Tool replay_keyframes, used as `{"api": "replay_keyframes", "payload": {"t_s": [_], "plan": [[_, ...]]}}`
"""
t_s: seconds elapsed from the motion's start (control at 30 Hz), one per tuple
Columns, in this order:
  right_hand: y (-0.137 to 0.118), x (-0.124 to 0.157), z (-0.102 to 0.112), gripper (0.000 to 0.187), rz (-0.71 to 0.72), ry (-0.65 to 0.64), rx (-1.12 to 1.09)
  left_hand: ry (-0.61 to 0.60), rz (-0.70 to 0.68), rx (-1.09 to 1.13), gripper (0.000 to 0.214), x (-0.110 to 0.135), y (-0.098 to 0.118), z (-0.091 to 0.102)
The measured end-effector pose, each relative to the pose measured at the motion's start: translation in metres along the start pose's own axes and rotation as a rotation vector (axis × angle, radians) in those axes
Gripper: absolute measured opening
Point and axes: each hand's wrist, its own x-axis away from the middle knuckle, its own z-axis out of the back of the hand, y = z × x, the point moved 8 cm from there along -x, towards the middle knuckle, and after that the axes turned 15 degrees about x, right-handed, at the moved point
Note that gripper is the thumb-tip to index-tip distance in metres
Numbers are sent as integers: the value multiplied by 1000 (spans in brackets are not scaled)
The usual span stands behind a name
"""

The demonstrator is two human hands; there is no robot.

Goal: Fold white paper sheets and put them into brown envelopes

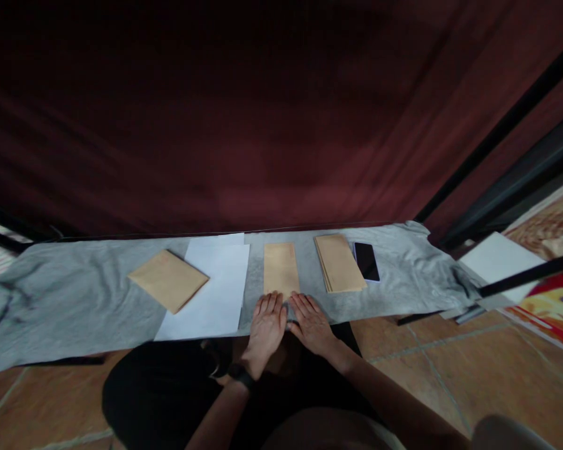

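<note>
The grey-draped surface (89,284) is seen; at lower centre, the single brown envelope (280,269) is laid lengthwise away, its near end covered equally by left hand (268,322) and right hand (311,322), both grips flat, released.

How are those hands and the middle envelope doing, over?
Left hand, right hand: open, fingers at the near end of the middle envelope. It lies flat on grey cloth. Nothing else on top; envelope stack and phone off to its right.
</note>
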Motion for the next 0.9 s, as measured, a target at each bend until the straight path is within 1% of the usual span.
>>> {"api": "replay_keyframes", "payload": {"t_s": [0.07, 0.17, 0.27, 0.37, 0.53, 0.73, 0.9], "plan": [[0, 1, -2, 66, -8, 0, 0, -10, -31, 24, 50, -11, 3, -4], [1, 2, -4, 66, -27, 21, -3, -59, -57, 55, 52, -29, 5, -17], [1, 3, -4, 62, -42, 47, -17, -101, -52, 56, 53, -48, 1, -28], [1, 2, -6, 60, -52, 37, -17, -125, -58, 47, 55, -65, -5, -34], [2, -1, -6, 63, -44, -5, -12, -135, -36, 40, 56, -89, -17, -39], [1, -1, 4, 69, -27, -16, 6, -141, -20, 38, 57, -111, -24, -43], [-1, 1, 6, 67, -32, -37, 17, -153, 17, 45, 62, -131, -30, -45]]}}
